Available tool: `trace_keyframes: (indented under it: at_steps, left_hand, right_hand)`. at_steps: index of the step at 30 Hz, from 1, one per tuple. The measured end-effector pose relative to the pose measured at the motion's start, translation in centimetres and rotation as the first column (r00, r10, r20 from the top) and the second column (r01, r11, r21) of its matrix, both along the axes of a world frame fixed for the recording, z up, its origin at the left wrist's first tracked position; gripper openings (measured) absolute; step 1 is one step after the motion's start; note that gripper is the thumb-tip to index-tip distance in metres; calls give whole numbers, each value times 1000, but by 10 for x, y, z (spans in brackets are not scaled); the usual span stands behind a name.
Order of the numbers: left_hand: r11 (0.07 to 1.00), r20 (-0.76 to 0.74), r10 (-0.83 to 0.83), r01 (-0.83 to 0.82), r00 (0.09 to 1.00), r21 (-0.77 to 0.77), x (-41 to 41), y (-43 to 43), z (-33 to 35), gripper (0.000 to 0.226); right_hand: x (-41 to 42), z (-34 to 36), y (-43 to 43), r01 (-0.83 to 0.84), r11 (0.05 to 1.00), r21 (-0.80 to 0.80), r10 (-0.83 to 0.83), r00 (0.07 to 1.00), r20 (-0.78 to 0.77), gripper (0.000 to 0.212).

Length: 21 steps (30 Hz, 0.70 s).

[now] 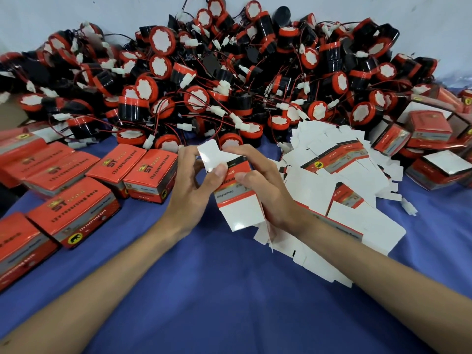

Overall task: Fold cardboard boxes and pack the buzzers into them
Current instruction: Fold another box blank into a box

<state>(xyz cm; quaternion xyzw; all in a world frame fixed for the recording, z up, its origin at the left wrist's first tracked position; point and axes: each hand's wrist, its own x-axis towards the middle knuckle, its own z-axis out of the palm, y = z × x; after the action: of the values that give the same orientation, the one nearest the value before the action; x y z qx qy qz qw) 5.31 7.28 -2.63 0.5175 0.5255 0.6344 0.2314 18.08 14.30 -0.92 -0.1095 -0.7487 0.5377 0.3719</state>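
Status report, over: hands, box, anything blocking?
Left hand, right hand grip one box, flaps open. Buzzer pile behind. Nothing in the way.

Bright, even light with faint shadows. Glossy boxes (pixel 74 218) at nine o'clock show glare. Edges bend, slightly soft.

Bare cloth (pixel 229 290) before buzzer heap (pixel 229 80)
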Motion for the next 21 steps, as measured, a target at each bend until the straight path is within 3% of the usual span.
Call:
trace_keyframes:
  at_steps: [4,10,16,21]
  left_hand:
    - [1000,-61,-10,9,998,-11,1,0,5,17]
    - [1000,-123,12,-14,992,-12,0,2,-3,45]
    - [1000,-124,-17,19,992,14,-2,3,-5,56]
    - [1000,-106,4,-4,994,-6,-3,2,-5,37]
  right_hand:
    - [-1,-4,-3,53,995,86,-52,999,-18,34]
    - [-1,-6,-5,99,982,163,-94,995,-38,40]
    - [1,-2,-3,-3,1000,-2,3,1000,-3,46]
    - [-1,-3,-1,8,996,-84,-3,998,64,36]
